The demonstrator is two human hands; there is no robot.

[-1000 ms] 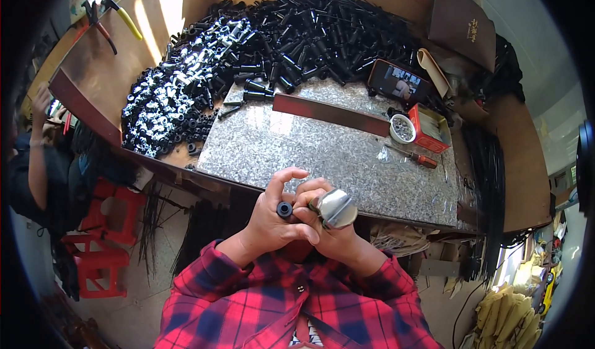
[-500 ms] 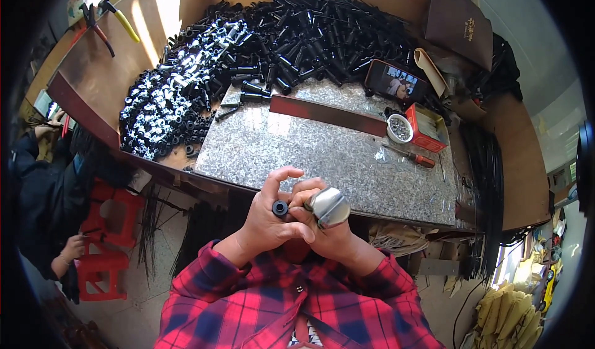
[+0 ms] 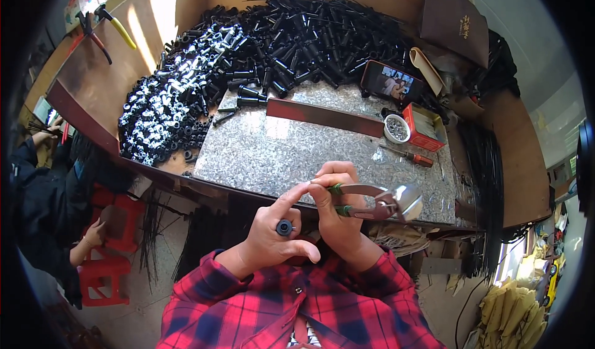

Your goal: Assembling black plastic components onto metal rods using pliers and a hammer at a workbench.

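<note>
My left hand (image 3: pixel 279 225) is curled round a short black plastic tube (image 3: pixel 284 227), whose open end faces up. Its thumb sticks out to the right, and its index finger reaches over to the fingertips of my right hand (image 3: pixel 339 216). Whether something small is pinched where the two hands meet cannot be made out. A pair of pincers (image 3: pixel 385 205) with green-ended handles and a broad shiny metal head lies in my right hand, the head pointing right. Both hands are in front of the near edge of the speckled stone slab (image 3: pixel 248 157).
Black tubular parts (image 3: pixel 310 39) are heaped along the back and left. A flat metal bar (image 3: pixel 325 118), a phone (image 3: pixel 392 82), a white cup of small metal pieces (image 3: pixel 396 128), a red box (image 3: pixel 424 128) and a screwdriver (image 3: pixel 409 155) lie around the slab. Another person's arm (image 3: pixel 87 243) shows at left.
The pincers have swung to the right, and their handles now show. My right hand has turned and risen slightly; my left index finger has stretched toward it.
</note>
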